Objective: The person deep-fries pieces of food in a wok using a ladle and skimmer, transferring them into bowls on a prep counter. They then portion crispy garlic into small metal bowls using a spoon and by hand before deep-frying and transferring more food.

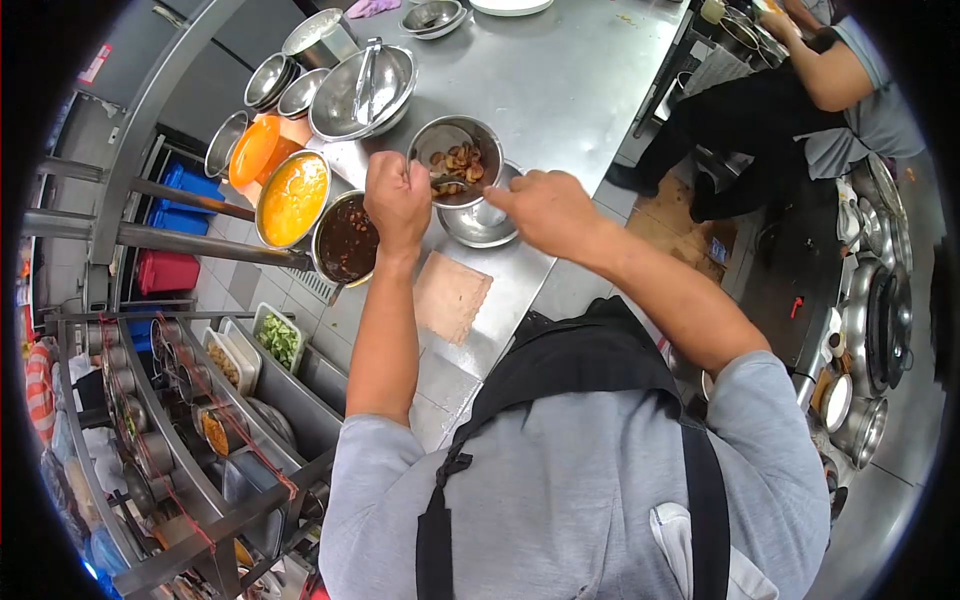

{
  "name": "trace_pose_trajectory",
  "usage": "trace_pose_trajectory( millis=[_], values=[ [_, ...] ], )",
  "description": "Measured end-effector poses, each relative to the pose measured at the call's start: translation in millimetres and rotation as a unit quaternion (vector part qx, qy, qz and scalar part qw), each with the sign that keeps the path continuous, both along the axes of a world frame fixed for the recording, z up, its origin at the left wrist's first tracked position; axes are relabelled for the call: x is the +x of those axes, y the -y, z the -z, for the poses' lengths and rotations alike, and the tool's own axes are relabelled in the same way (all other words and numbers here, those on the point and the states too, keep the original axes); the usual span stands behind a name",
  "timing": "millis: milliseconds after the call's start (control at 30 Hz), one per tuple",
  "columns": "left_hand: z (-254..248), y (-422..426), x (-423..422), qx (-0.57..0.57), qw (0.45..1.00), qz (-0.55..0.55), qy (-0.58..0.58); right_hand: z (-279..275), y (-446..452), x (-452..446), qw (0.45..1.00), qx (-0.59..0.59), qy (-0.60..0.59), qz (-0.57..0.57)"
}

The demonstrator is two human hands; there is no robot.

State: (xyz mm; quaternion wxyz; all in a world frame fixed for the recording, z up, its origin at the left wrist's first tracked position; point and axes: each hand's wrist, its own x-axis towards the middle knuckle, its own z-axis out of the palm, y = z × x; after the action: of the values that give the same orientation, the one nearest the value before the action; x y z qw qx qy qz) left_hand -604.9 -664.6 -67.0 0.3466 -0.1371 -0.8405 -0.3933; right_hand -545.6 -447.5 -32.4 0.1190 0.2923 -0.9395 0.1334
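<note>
Over the steel table, my left hand (398,205) is closed around the handle of a utensil that reaches into a metal bowl (484,136) of brown food pieces (458,163). My right hand (545,212) grips the near right rim of that bowl, which is tilted. Below it sits a second, shiny metal bowl (480,228). To the left stand a pot of dark sauce (347,238) and a bowl of yellow liquid (293,200). A beige cloth (452,297) lies flat on the table, nearer to me.
A large bowl with tongs (362,92) and smaller bowls stand at the table's back left, near an orange container (258,150). Metal rails and a shelf rack (230,420) are at the left. Another person (760,110) is at the upper right, beside a stove counter.
</note>
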Motion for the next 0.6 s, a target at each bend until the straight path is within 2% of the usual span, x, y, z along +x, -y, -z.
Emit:
trace_pose_trajectory(
  millis=[100,200,233,333,367,467,600],
  values=[
    [-0.1,1.1,-0.3,-0.056,0.998,0.006,-0.002,-11.9,-13.0,-9.6,0.997,-0.014,-0.026,0.072],
    [1.3,-2.3,0.9,-0.084,0.996,0.017,-0.021,-2.2,-4.8,-21.8,0.995,-0.069,-0.032,0.064],
    [0.7,-3.1,0.0,-0.083,0.996,0.02,-0.02,7.7,-3.0,-21.8,0.997,-0.048,-0.038,0.036],
    [0.9,2.9,-6.2,-0.107,0.993,0.02,-0.04,3.6,-10.1,-11.6,1.0,0.016,0.013,0.003],
    [-0.7,3.3,-5.8,-0.12,0.991,0.021,-0.048,-2.2,-15.5,-14.5,1.0,0.006,0.009,0.009],
    [-1.6,-1.4,-1.2,-0.147,0.986,0.034,-0.074,-14.4,-13.9,-23.7,0.995,0.003,0.013,0.097],
    [2.1,-2.7,-7.2,-0.168,0.976,0.061,-0.126,7.4,-7.6,-18.8,0.99,0.006,0.092,0.109]
  ],
)
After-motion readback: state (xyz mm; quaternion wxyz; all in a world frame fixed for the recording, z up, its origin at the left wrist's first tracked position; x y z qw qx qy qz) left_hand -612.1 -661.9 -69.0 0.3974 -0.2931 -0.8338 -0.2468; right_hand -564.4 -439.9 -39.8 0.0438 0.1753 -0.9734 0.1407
